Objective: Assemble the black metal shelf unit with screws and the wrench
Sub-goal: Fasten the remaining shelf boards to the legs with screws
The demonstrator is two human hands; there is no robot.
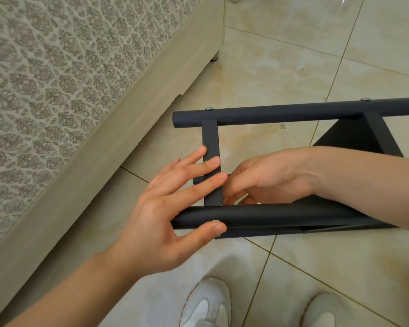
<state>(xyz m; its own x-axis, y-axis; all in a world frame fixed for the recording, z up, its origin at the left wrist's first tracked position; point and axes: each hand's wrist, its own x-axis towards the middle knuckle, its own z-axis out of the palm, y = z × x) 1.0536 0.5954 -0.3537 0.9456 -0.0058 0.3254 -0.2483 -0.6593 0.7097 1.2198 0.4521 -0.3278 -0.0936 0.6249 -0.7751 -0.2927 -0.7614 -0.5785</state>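
The black metal shelf unit lies on its side on the floor, with a near round tube [281, 212] and a far round tube [281, 114] joined by a flat crossbar [210, 135]. My left hand [165, 208] lays straight fingers across the crossbar, and its thumb presses by a silver screw head [215, 221] on the near tube. My right hand [269, 175] reaches in behind the near tube, its fingers curled at the crossbar's lower end; what they hold is hidden. Two screw heads [209, 109] [365, 99] sit on the far tube. No wrench shows.
A bed base in patterned fabric [57, 79] runs along the left, with a short leg [215, 58] at its corner. A black shelf panel [354, 135] slopes at the right. My white shoes [206, 305] [324, 312] stand on the beige tile floor [293, 55].
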